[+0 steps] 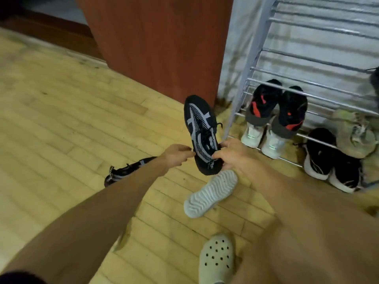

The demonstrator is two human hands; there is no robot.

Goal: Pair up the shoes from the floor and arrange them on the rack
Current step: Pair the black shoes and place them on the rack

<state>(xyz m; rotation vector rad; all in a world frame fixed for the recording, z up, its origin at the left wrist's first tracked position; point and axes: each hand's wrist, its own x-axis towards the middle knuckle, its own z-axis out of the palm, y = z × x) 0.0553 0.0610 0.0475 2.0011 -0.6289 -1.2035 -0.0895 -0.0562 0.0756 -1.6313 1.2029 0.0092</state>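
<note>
A black sneaker with grey stripes hangs above the wooden floor, toe pointing away from me. My right hand grips its heel end, and my left hand pinches its left edge near the heel. Its match, a second black and grey sneaker, lies on the floor to the left, partly behind my left forearm. A shoe with a pale ribbed sole lies sole-up just below my hands. The metal shoe rack stands at the right.
On the rack's low bars sit a black and red pair, a white pair, a black pair with white soles and a tan shoe. A brown cabinet stands left of the rack. A pale clog is at the bottom.
</note>
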